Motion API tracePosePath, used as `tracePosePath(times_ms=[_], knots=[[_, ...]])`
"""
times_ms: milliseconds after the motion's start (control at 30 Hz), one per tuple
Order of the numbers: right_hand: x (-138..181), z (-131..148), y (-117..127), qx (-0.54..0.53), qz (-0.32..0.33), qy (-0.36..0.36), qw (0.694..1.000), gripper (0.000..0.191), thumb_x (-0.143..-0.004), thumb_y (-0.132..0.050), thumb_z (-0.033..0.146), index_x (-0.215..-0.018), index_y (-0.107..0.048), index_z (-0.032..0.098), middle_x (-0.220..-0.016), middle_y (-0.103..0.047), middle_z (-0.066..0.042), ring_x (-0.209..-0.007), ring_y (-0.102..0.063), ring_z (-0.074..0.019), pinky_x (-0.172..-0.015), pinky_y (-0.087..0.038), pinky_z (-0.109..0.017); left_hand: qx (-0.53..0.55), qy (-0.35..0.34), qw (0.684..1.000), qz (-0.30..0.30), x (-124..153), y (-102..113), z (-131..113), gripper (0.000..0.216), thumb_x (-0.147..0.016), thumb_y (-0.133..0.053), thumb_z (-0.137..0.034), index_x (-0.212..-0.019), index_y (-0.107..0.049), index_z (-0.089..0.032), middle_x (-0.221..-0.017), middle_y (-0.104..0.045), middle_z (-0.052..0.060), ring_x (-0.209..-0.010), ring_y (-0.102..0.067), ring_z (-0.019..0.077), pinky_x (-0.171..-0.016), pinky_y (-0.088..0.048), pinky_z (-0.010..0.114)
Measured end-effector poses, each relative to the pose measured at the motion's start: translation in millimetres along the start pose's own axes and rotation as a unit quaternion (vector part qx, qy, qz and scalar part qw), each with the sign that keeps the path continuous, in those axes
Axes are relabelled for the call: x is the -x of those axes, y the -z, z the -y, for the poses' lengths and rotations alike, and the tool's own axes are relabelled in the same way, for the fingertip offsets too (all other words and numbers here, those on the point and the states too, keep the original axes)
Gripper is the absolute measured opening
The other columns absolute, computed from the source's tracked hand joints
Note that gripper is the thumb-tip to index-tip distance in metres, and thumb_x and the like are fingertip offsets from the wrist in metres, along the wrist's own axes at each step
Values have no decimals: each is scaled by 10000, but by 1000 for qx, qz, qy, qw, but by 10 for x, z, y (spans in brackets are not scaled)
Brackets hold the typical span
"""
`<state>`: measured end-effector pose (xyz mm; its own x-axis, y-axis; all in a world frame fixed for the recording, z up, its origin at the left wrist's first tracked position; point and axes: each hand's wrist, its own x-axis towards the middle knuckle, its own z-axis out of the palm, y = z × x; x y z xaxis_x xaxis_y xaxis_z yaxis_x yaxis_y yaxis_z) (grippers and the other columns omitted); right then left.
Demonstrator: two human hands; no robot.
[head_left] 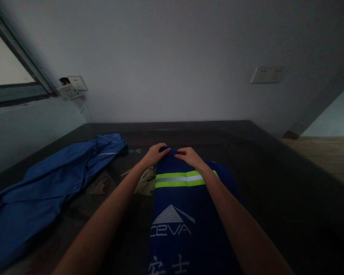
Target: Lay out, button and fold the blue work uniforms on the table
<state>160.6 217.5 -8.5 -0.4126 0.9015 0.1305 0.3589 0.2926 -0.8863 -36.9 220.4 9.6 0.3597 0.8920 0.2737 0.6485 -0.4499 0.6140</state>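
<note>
A dark blue work garment (pixel 177 198) lies folded into a long strip on the dark table, with a yellow-green and silver reflective band across it and white lettering reading CEVA below. At its far edge, my left hand (pixel 157 153) pinches the left corner of the cloth between thumb and fingers. My right hand (pixel 189 156) grips the same edge slightly to the right, fingers closed on the fabric. Some of the garment's right side is hidden under my right forearm.
A lighter blue garment (pixel 74 168) lies loosely along the left of the dark table (pixel 263 183). Behind the table rises a pale wall with a double socket (pixel 268 75) at right. Another socket (pixel 78 82) and a power adapter (pixel 70 91) are near the window.
</note>
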Motion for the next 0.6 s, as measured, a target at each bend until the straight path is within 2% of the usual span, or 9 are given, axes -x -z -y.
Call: tracePosePath(times_ms=[100,167,267,333,400,467,533,600], knots=[[1,-2,-10,-62,22,-15,998,188,-800,-582,214,-907,-713,133,-833,-724,-39,-739,-650,-163,-700,-486,-274,87,-20,996,-8,2,2,-30,250,-838,-512,-386,-902,-628,-175,-988,-673,60,-921,-592,206,-818,-445,300],[1,-18,-16,-91,3,-25,996,197,-788,-603,212,-939,-703,136,-866,-724,-49,-759,-653,-160,-710,-489,-271,106,-2,994,-39,0,-28,-25,219,-824,-531,-381,-849,-600,-175,-905,-666,47,-857,-587,193,-776,-451,295],[6,-51,-1,-56,-42,-29,997,210,-755,-664,274,-901,-702,129,-851,-721,-73,-757,-651,-170,-691,-481,-267,90,25,991,-100,-12,-92,18,185,-805,-558,-366,-791,-548,-182,-777,-612,11,-773,-568,170,-722,-443,274],[12,-68,17,-8,-32,-25,999,230,-751,-670,340,-833,-705,127,-788,-712,-69,-718,-643,-175,-653,-468,-264,72,30,989,-124,-17,-131,48,176,-810,-559,-359,-788,-531,-186,-774,-594,7,-777,-567,169,-724,-438,273],[16,-79,25,24,-3,-17,1000,238,-777,-636,360,-785,-703,132,-744,-701,-55,-690,-635,-175,-632,-457,-263,40,38,989,-137,-8,-161,56,163,-822,-553,-347,-808,-528,-187,-798,-598,18,-799,-571,178,-753,-436,290],[13,-90,10,56,-3,-16,998,193,-792,-618,314,-785,-698,138,-763,-699,-52,-726,-638,-181,-662,-454,-266,-27,43,987,-150,18,-183,28,138,-832,-548,-317,-880,-540,-188,-862,-614,36,-865,-574,198,-841,-417,340],[6,-107,-29,108,-45,-31,993,137,-766,-647,251,-838,-688,142,-854,-700,-69,-822,-638,-194,-728,-450,-277,-116,26,981,-153,54,-207,-29,177,-836,-547,-276,-996,-545,-200,-988,-616,60,-995,-549,228,-952,-351,408],[0,-128,-77,162,-89,-55,981,194,-731,-687,231,-906,-668,150,-940,-687,-93,-900,-623,-210,-772,-441,-296,-190,-1,972,-135,88,-241,-98,244,-837,-539,-245,-1079,-543,-218,-1107,-589,77,-1109,-496,254,-1014,-287,448]])
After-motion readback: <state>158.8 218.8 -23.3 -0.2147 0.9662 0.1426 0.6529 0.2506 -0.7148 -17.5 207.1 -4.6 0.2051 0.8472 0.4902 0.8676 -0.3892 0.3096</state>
